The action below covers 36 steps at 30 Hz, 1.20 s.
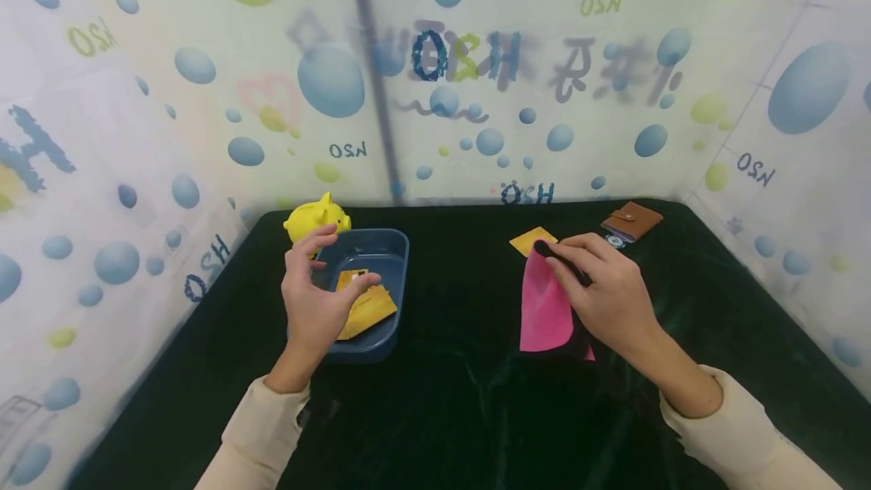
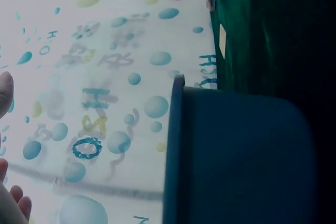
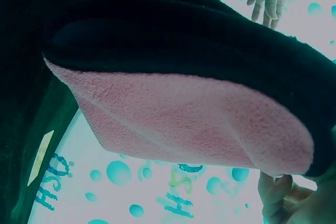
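Note:
My right hand (image 1: 609, 289) pinches the upper edge of a pink and black cloth (image 1: 546, 308), which hangs folded above the table. In the right wrist view the cloth (image 3: 178, 119) shows a fuzzy pink face and a black one, with fingers (image 3: 273, 192) at its lower right corner. Over the left side of a blue plastic bin (image 1: 401, 263), my left hand (image 1: 316, 297) holds nothing, thumb and fingers spread apart. Inside the bin lies yellow packaging (image 1: 374, 312), partly hidden by that hand. The left wrist view shows the bin's outer wall (image 2: 247, 156) up close.
A yellow piggy bank (image 1: 309, 219) stands behind the bin at the left. Past the cloth lies a flat yellow packet (image 1: 527, 239). A brown wallet (image 1: 636, 221) and a small round item (image 1: 615, 241) are at the back right. Printed white walls border the dark green tabletop (image 1: 449, 399).

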Motion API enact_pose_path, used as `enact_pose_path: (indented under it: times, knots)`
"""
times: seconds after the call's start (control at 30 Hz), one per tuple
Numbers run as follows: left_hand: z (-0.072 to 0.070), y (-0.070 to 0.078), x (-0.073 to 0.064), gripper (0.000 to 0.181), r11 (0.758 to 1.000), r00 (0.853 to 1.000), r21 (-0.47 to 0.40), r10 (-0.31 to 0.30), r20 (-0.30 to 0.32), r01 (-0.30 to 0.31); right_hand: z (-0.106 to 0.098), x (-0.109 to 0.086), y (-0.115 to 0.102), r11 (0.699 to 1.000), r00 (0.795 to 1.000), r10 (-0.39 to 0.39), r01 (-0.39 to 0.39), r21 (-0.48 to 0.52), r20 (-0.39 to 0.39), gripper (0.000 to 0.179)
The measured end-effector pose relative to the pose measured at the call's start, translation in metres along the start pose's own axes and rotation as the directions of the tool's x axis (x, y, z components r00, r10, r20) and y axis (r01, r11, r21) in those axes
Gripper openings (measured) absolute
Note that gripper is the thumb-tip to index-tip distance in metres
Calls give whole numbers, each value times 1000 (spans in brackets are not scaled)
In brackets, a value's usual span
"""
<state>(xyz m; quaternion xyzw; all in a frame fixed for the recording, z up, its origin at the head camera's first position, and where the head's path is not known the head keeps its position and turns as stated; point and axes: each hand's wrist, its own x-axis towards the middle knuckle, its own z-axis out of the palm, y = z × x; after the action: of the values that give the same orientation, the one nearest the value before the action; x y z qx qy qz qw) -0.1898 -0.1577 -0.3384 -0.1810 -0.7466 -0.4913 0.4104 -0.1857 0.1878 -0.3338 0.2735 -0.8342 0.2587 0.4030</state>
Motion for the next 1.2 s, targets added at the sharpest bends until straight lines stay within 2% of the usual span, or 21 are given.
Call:
enact_pose_path:
  times: [0.23,0.3,0.5,0.73,0.83,0.93,1.03,1.2]
  knots:
    - [3,2,-1,64,1000,1000,-19,13,2,-13,1,0,0,1000,1000,9,-9,3,1,30]
    - [5,-3,-2,66,1000,1000,-18,17,12,-17,0,0,0,1000,1000,13,-13,4,1,30]
    - [14,-24,-6,74,1000,998,-14,10,69,-9,-2,-2,2,1000,1000,13,-13,5,-4,31]
    - [28,-19,-4,70,1000,988,11,-24,154,22,-6,-2,4,1000,1000,2,-1,1,-15,32]
    - [36,-13,-3,67,998,977,42,-64,203,56,-9,-2,6,1000,1000,-2,2,3,-21,33]
    - [49,-6,-3,66,995,963,77,-81,256,63,-13,-2,8,1000,999,-4,4,12,-32,33]
    - [64,2,-3,65,996,954,85,-56,294,32,-16,-2,11,1000,999,-4,4,15,-48,34]
    - [93,10,-2,59,998,950,66,-12,313,-9,-20,-4,16,999,997,7,-4,39,-76,34]
